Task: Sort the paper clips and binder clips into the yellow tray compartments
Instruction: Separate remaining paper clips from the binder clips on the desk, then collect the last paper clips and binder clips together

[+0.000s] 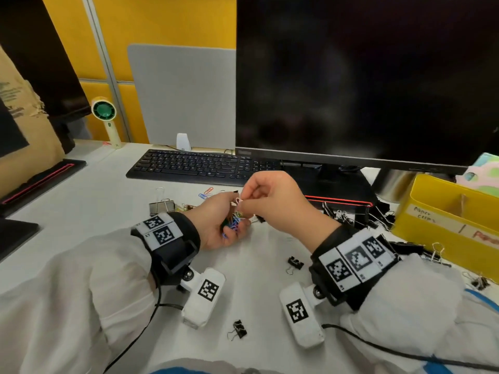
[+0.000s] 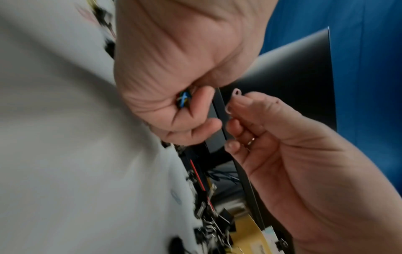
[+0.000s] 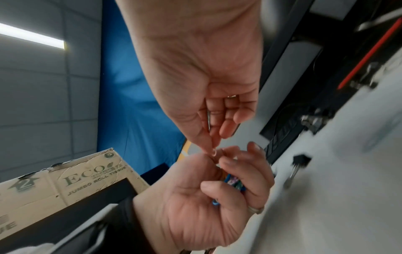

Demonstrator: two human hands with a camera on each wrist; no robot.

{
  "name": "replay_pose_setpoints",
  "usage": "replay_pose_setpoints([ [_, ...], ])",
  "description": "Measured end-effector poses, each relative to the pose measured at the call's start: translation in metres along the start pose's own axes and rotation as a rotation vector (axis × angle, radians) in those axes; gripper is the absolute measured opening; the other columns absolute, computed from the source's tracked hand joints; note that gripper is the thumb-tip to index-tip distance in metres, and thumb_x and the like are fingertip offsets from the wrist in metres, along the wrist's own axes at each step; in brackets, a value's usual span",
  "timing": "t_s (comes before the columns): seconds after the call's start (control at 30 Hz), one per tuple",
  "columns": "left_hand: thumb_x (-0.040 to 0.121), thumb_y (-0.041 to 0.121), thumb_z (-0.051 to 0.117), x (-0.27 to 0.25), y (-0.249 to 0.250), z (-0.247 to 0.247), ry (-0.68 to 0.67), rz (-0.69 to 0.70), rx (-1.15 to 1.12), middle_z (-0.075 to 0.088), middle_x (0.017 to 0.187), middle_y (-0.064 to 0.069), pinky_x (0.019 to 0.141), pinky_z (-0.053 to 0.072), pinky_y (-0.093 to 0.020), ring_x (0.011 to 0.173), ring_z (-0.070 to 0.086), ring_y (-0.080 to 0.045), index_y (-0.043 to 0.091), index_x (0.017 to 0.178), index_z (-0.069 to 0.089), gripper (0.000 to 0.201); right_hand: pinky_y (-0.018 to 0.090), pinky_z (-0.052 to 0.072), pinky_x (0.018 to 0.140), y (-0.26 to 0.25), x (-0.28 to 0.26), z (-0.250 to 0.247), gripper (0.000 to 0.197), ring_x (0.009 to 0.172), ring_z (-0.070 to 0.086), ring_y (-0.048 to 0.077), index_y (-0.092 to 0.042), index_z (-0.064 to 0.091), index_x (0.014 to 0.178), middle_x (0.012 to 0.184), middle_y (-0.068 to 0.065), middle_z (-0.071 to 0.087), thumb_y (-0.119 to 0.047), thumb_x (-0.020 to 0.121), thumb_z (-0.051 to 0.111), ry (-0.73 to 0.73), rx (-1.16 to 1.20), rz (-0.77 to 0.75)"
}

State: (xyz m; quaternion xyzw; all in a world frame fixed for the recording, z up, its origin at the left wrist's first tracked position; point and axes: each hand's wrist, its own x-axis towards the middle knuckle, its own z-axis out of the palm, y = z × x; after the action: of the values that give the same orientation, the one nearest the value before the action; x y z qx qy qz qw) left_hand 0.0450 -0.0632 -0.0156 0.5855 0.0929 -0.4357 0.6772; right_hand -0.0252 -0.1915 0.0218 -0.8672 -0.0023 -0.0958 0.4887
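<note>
paper clips (image 1: 234,222), a coloured bunch, sit in the curled left hand (image 1: 216,225) above the table (image 1: 102,211); the right hand (image 1: 272,201) pinches one pale clip (image 1: 238,201) by its loop. light, springy wire that tangles easily, best taken singly. the yellow tray (image 1: 442,220) at far right is cut off, its compartments partly hidden.

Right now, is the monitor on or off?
Off, or at least blank: the monitor screen is uniformly black in the head view, with no image or glow. No power light is discernible, so sleep versus powered down cannot be told.
</note>
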Motion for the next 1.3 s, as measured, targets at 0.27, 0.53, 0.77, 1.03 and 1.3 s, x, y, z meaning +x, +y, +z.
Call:
replay_pose_setpoints([
  [0.27,0.104,0.037,0.041,0.018,0.004,0.127,-0.17,0.041,0.148,0.038,0.056,0.008,0.032,0.012,-0.012,0.037,0.031,-0.002,0.021,0.073,0.048,0.036,0.04,0.05,0.089,0.056,-0.045,-0.118,0.012,0.105,0.056,0.021,-0.032,0.071,0.095,0.097,-0.009,0.067,-0.026,0.088,0.063,0.393,-0.571,0.077],
  [0.53,0.104,0.042,0.041,0.033,0.004,0.261,-0.234,0.42,0.435,0.037,0.056,0.006,0.034,0.017,-0.015,0.041,0.027,-0.007,0.02,0.072,0.046,0.039,0.052,0.034,0.102,0.109,-0.12,-0.203,0.054,0.116,0.053,0.035,-0.017,0.059,0.119,0.116,0.013,0.063,-0.061,0.097,0.036,0.644,-0.858,0.663],
  [0.77,0.102,0.045,0.042,0.066,-0.006,0.345,-0.115,1.066,0.948,0.046,0.06,0.005,0.058,0.04,-0.031,0.053,0.043,-0.012,0.019,0.07,0.053,0.042,0.047,0.03,0.098,0.122,-0.131,-0.22,0.057,0.117,0.053,0.033,-0.021,0.063,0.11,0.111,0.009,0.066,-0.058,0.1,0.021,0.483,-0.897,0.675],
  [1.03,0.103,0.025,0.037,0.088,-0.019,0.365,0.008,1.18,1.356,0.062,0.084,-0.003,0.075,0.047,-0.035,0.08,0.058,-0.022,0.01,0.088,0.061,0.032,0.047,0.03,0.098,0.123,-0.133,-0.224,0.04,0.118,0.049,0.03,-0.021,0.06,0.109,0.115,0.007,0.063,-0.045,0.102,0.028,0.48,-0.882,0.651],
  [1.3,0.095,0.022,0.034,0.084,-0.019,0.358,-0.113,1.142,1.418,0.059,0.121,0.004,0.118,0.011,-0.056,0.132,0.04,-0.024,0.033,0.107,0.063,0.033,0.047,0.03,0.096,0.126,-0.136,-0.223,0.029,0.114,0.049,0.029,-0.022,0.06,0.101,0.109,0.005,0.063,-0.04,0.1,0.037,0.536,-0.871,0.618],
])
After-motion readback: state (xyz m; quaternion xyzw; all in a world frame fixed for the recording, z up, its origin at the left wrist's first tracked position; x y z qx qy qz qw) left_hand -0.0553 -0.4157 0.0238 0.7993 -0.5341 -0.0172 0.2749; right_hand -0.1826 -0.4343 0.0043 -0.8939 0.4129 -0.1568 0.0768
